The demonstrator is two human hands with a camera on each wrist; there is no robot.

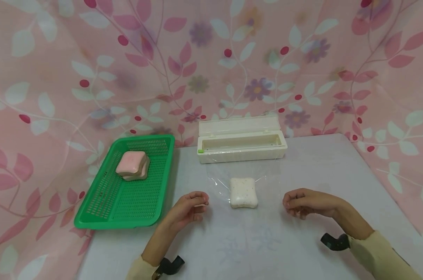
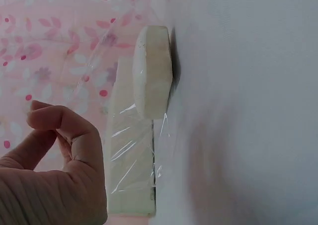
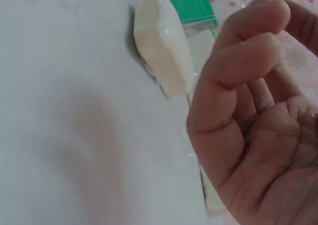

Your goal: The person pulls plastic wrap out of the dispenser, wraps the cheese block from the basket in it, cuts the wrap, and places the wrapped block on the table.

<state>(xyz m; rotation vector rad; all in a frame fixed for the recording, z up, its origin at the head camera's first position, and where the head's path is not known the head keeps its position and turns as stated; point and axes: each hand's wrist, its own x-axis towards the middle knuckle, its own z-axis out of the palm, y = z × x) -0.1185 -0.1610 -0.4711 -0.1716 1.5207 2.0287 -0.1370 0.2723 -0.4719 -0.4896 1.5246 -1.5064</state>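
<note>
A white, speckled bar of soap (image 1: 243, 193) with rounded corners sits on clear cling film (image 1: 218, 186) on the table. The film runs forward from a long white cling film box (image 1: 241, 153) whose lid stands up. To the left of the soap, my left hand (image 1: 187, 212) has thumb and forefinger together, pinching the film's edge. My right hand (image 1: 313, 203) mirrors it on the other side, fingers curled, with a film edge leading to its fingertips. Neither hand touches the soap. The transparent film is hard to see at both grips.
A green plastic basket (image 1: 167, 175) stands on the left with pink soap bars (image 1: 131, 162) stacked inside. A white cloth (image 1: 267, 252) covers the table. Behind it hangs a pink flowered curtain (image 1: 232, 70). Dark wrist mounts (image 1: 335, 242) stick out below the sleeves.
</note>
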